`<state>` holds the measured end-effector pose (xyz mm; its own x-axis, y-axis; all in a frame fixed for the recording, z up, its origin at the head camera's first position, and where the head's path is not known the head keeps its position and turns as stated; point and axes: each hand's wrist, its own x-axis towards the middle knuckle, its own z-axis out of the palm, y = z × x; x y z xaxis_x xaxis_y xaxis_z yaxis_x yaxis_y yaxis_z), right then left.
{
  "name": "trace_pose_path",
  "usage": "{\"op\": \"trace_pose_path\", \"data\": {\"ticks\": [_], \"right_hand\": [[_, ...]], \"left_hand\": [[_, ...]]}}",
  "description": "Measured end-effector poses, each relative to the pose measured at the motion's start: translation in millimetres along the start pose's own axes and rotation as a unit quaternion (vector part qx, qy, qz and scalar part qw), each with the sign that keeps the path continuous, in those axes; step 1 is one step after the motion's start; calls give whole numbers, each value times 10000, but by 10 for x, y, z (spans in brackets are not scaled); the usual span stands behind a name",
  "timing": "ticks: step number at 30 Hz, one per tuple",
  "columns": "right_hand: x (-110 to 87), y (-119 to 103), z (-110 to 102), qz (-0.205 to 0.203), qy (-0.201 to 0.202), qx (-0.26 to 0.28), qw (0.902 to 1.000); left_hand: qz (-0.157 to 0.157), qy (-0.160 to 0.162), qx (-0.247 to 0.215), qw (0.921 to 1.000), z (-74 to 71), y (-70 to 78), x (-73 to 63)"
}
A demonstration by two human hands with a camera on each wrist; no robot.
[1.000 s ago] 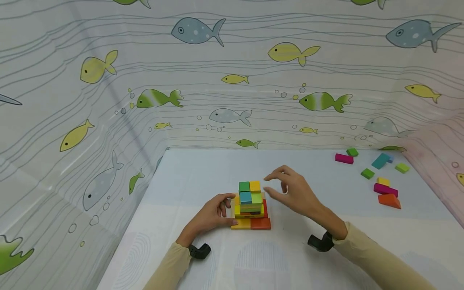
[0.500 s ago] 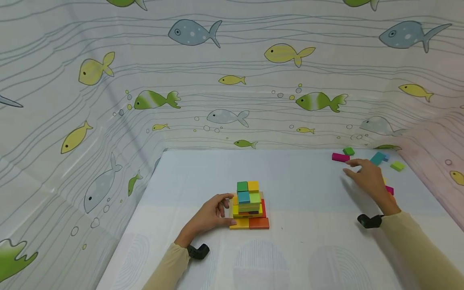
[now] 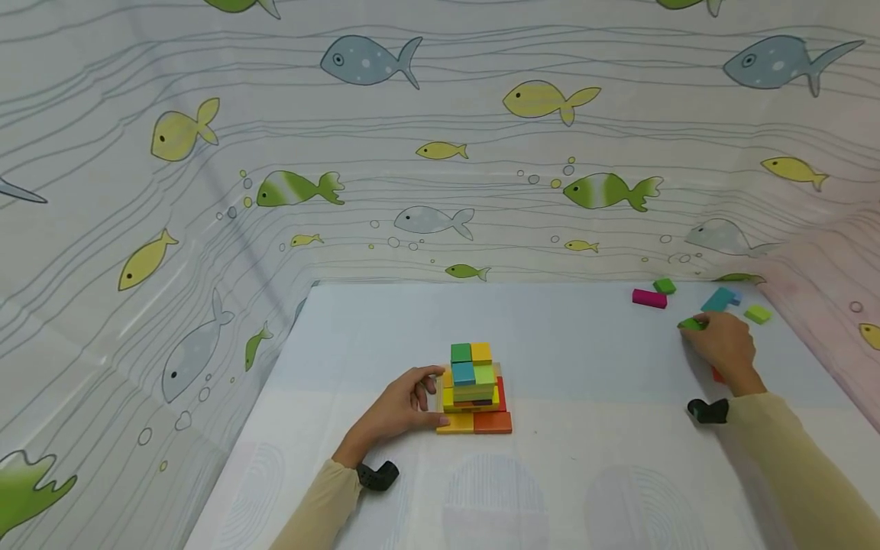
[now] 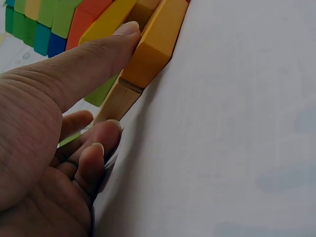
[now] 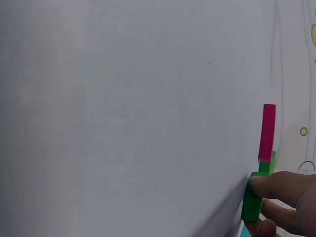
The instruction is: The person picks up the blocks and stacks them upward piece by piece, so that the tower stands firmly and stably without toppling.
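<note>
A stack of coloured wooden blocks (image 3: 474,387) stands mid-table, with green, yellow, blue and lime blocks on top and yellow and orange ones at its base. My left hand (image 3: 399,405) holds the stack's left side, thumb at the front and index finger near the back. In the left wrist view, the thumb lies against an orange-yellow block (image 4: 153,52); the other fingers are curled beside the stack. Off to the right, my right hand (image 3: 725,344) pinches a green block (image 5: 253,197) between thumb and fingers. From the head view, that hand hides part of the loose blocks.
Beyond the right hand lie a magenta block (image 3: 649,299), another green block (image 3: 664,286), a teal block (image 3: 718,299) and a lime block (image 3: 758,314). An orange block (image 3: 718,375) peeks out under the wrist. A fish-patterned sheet (image 3: 440,183) rises behind the table.
My right hand has moved from beside the stack to the loose blocks at the right and has taken hold of a green block. The left hand has stayed at the stack.
</note>
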<state>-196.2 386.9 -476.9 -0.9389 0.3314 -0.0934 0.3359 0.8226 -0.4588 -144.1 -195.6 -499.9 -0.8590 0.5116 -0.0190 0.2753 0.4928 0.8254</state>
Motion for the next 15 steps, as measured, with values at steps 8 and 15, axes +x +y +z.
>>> {"op": "trace_pose_path", "data": {"ticks": [8, 15], "right_hand": [[-80, -86, 11, -813, -8, 404, 9959], [-218, -497, -7, -1565, 121, 599, 9858]], "left_hand": [[2, -46, 22, 10000, -7, 18, 2], [-2, -39, 41, 10000, -11, 26, 2]]}}
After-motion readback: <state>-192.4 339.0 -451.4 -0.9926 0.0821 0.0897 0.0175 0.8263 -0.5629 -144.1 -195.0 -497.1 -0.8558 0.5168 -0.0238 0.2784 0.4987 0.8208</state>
